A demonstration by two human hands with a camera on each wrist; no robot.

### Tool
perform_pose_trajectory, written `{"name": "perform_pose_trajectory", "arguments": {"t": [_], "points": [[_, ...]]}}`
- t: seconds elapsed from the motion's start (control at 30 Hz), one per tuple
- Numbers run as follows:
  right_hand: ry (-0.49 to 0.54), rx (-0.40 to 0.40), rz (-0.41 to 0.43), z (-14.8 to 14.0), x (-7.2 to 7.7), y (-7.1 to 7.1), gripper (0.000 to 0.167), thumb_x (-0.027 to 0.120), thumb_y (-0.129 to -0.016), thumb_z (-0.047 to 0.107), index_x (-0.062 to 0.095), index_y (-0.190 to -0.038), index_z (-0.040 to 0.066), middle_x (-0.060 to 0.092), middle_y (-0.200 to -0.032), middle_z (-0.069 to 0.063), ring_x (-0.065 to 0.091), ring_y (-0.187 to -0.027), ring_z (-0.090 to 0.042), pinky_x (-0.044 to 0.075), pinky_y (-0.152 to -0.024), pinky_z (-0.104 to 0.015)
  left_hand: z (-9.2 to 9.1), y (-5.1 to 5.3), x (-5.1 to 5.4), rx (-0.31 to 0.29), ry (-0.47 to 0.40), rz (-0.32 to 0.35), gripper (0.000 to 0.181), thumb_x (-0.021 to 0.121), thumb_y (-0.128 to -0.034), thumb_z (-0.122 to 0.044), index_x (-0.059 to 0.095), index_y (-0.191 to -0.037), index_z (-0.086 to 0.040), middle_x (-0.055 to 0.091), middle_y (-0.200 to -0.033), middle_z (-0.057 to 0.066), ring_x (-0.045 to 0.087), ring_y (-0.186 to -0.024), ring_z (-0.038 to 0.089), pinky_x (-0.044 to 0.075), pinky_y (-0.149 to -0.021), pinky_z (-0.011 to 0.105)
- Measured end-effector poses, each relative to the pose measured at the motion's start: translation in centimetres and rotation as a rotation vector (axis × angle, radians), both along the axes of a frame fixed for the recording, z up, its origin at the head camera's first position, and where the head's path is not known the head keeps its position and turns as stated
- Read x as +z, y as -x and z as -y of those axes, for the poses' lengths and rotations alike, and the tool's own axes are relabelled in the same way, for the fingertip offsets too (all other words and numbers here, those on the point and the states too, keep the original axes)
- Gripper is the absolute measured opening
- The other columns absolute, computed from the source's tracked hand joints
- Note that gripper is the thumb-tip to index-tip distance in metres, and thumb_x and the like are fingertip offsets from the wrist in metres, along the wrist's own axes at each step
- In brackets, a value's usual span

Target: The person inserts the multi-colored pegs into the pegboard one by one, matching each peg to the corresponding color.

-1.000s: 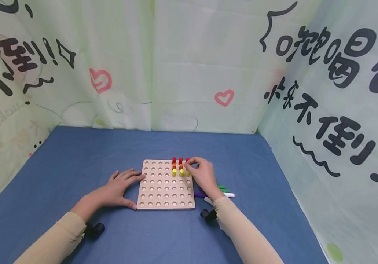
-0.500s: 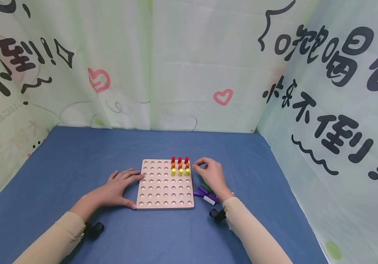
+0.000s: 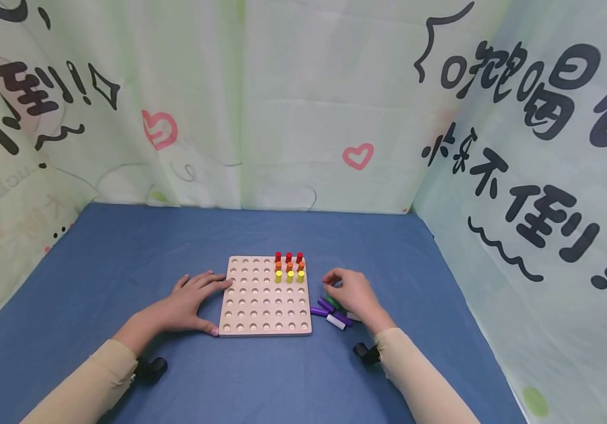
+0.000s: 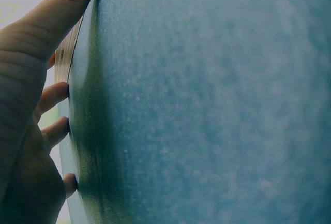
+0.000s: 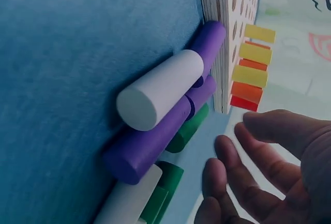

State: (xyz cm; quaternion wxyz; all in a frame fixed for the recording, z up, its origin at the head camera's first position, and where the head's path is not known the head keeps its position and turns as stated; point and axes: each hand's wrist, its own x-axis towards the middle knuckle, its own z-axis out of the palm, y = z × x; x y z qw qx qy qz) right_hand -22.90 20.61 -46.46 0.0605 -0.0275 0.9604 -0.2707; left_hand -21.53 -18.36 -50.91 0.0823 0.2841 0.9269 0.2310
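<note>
A pale wooden pegboard (image 3: 252, 303) lies flat, with rows of round holes. At its far right corner stand three red pegs (image 3: 289, 257), three orange pegs (image 3: 289, 267) and three yellow pegs (image 3: 289, 277). My left hand (image 3: 194, 300) spreads along the board's left side, its index finger and thumb touching the edge. Right of the board hovers my right hand (image 3: 353, 294), fingers loosely bent and nothing between them. Below it lie loose pegs: purple pegs (image 5: 142, 144), white pegs (image 5: 160, 89) and green pegs (image 5: 189, 128). The hand partly hides this pile in the head view.
A blue cloth (image 3: 261, 377) covers the table. Printed curtains (image 3: 303, 118) with dark lettering and pink hearts enclose the back and sides. A black wrist camera (image 3: 151, 371) sits under the left sleeve, another camera (image 3: 367, 354) under the right.
My right hand has withdrawn rightward from the orange peg at the board's right side, leaving that peg standing, and is now over the loose pegs. The left hand stays in place.
</note>
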Motion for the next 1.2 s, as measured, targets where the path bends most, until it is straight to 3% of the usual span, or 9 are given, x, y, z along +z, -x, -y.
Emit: {"name": "perform_pose_trajectory", "arguments": {"t": [0.27,0.63,1.0,1.2], "points": [[-0.071,0.062,0.029,0.1,0.0,-1.2,0.018,0.072,-0.093,0.009,0.076,-0.111,0.013,0.074,-0.102,-0.002,0.062,-0.084,-0.015,0.055,-0.080,-0.039,0.2,0.2,-0.5,0.005,0.004,0.001,0.110,0.083,-0.0694,-0.071,0.041,-0.159,-0.023,0.039,-0.163,0.014,0.026,-0.153,0.044,0.008,-0.114,0.079],[-0.126,0.082,0.015,0.5,-0.4,-1.5,0.025,0.070,-0.089,-0.002,0.076,-0.111,0.009,0.075,-0.104,-0.006,0.068,-0.094,-0.019,0.058,-0.087,-0.044,0.2,0.0,-0.5,0.005,0.003,-0.010,0.109,0.082,-0.0694,-0.072,0.042,-0.159,-0.023,0.040,-0.163,0.014,0.027,-0.153,0.047,0.010,-0.113,0.080],[-0.141,0.076,0.023,0.8,-0.5,-1.5,0.027,0.069,-0.088,-0.003,0.076,-0.111,0.010,0.074,-0.105,-0.008,0.069,-0.096,-0.022,0.059,-0.085,-0.044,0.1,0.1,-0.5,0.001,0.005,-0.012,0.109,0.081,-0.0696,-0.072,0.042,-0.159,-0.023,0.039,-0.163,0.014,0.026,-0.153,0.047,0.010,-0.113,0.080],[-0.158,0.078,-0.024,0.9,-0.4,-1.6,0.024,0.072,-0.088,-0.001,0.077,-0.108,0.011,0.069,-0.100,-0.007,0.065,-0.090,-0.021,0.058,-0.081,-0.043,0.1,0.3,-0.5,0.000,0.002,-0.016,0.109,0.081,-0.0690,-0.073,0.042,-0.159,-0.024,0.039,-0.163,0.013,0.026,-0.153,0.047,0.009,-0.113,0.080]]}}
